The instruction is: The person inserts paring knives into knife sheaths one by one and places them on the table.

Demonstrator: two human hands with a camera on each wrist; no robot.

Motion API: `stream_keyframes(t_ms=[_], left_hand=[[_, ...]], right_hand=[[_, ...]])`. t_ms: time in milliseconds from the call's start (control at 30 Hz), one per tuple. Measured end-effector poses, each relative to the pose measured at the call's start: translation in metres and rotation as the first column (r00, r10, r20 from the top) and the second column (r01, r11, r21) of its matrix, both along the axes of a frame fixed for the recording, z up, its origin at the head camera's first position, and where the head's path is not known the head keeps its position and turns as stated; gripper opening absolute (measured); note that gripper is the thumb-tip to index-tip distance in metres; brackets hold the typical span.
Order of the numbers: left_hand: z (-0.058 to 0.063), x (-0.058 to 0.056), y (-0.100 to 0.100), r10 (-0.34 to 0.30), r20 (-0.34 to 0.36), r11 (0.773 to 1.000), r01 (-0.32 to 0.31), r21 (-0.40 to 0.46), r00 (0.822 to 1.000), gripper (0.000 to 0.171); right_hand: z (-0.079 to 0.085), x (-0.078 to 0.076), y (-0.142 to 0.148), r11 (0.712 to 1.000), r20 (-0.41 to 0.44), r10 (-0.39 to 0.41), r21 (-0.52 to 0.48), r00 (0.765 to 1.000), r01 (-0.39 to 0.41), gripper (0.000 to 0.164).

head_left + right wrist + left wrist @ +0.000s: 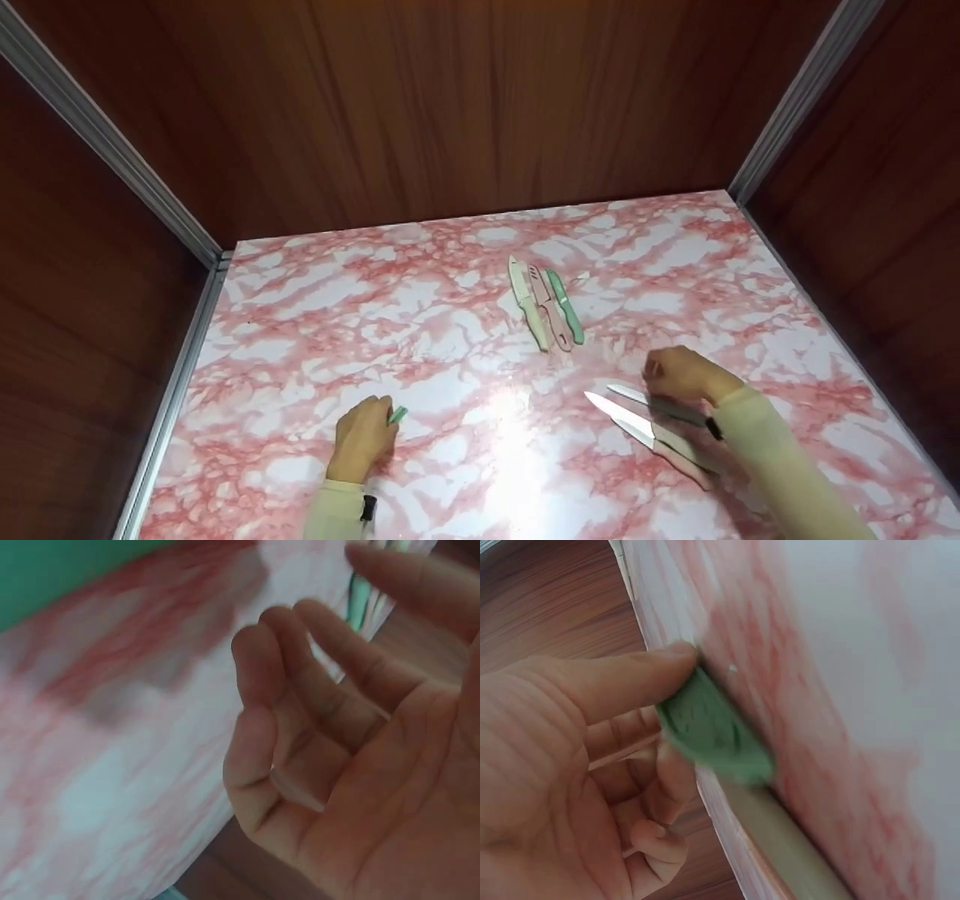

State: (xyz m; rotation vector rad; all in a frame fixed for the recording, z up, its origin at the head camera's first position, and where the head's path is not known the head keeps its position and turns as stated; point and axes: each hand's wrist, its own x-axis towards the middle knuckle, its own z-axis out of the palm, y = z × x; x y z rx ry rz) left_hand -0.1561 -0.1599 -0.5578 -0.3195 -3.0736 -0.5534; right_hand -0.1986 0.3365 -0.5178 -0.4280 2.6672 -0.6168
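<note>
My left hand (364, 435) pinches a small green piece (712, 731) with slots in it, like a knife blade cover, between thumb and fingers. In the left wrist view it is blurred, close over the table. My right hand (686, 373) hovers at the right with fingers loosely bent and nothing in its grasp. Beneath that hand and its sleeve lie three knives with bare pale blades. One has a dark handle (679, 410), one a beige handle (686, 450) partly in shadow, one a pink handle (681, 465). Their blades point up and left.
Toward the table's middle, a cream knife (529, 307), a slotted pink piece (553, 311) and a green knife (568, 311) lie side by side. The red-and-white marbled table (315, 322) is bounded by dark wood panels (450, 112) with metal corner rails.
</note>
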Motion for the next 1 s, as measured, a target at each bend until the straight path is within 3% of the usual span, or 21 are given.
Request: stream_keyframes(t_ms=[167, 333, 433, 633, 733, 867, 1000], left_hand=[[0.005, -0.002, 0.000, -0.023, -0.017, 1.000, 0.024, 0.009, 1.000, 0.025], [0.017, -0.006, 0.005, -0.055, -0.031, 0.990, 0.059, 0.125, 0.998, 0.021], [0.024, -0.010, 0.010, -0.069, -0.039, 0.975, 0.076, 0.209, 0.997, 0.019], [0.036, -0.020, 0.025, -0.108, -0.066, 0.947, 0.123, 0.298, 0.992, 0.021], [0.042, -0.025, 0.033, -0.146, -0.074, 0.920, 0.163, 0.355, 0.986, 0.021], [0.052, -0.030, 0.043, -0.172, -0.024, 0.886, 0.166, 0.434, 0.985, 0.016], [0.060, -0.033, 0.051, -0.180, 0.022, 0.875, 0.150, 0.460, 0.983, 0.013]], right_hand=[[-0.006, 0.012, 0.013, 1.000, 0.080, -0.010, -0.001, 0.997, 0.010, 0.020], [-0.012, 0.016, 0.017, 0.999, 0.106, -0.002, 0.036, 0.994, -0.002, 0.023], [-0.015, 0.018, 0.017, 0.999, 0.097, -0.007, 0.052, 0.995, 0.002, 0.022], [-0.017, 0.017, 0.016, 0.998, 0.081, -0.031, 0.052, 0.996, 0.027, 0.018], [-0.018, 0.016, 0.016, 0.998, 0.081, -0.027, 0.052, 0.996, 0.023, 0.017], [-0.016, 0.012, 0.016, 1.000, 0.064, -0.009, 0.029, 0.998, 0.007, 0.015], [-0.011, 0.007, 0.015, 1.000, -0.009, 0.009, -0.017, 1.000, -0.010, 0.008]])
